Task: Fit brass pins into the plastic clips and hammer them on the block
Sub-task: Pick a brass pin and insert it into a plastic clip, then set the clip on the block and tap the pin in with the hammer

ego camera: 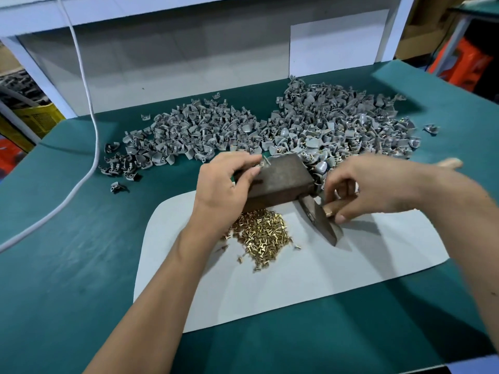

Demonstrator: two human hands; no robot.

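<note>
While the left hand [224, 184] curls over the near-left edge of the dark block [280, 179], its fingertips pinch a small grey clip [263, 162] at the block's top corner. Fingers of the right hand [370, 190] curl around the hammer [320, 220], whose head lies on the white sheet [270, 287] beside the block. Brass pins [263, 234] are heaped on that sheet in front of the block. 2 piles of clips [337, 122] cover the green surface [67, 252] behind.
</note>
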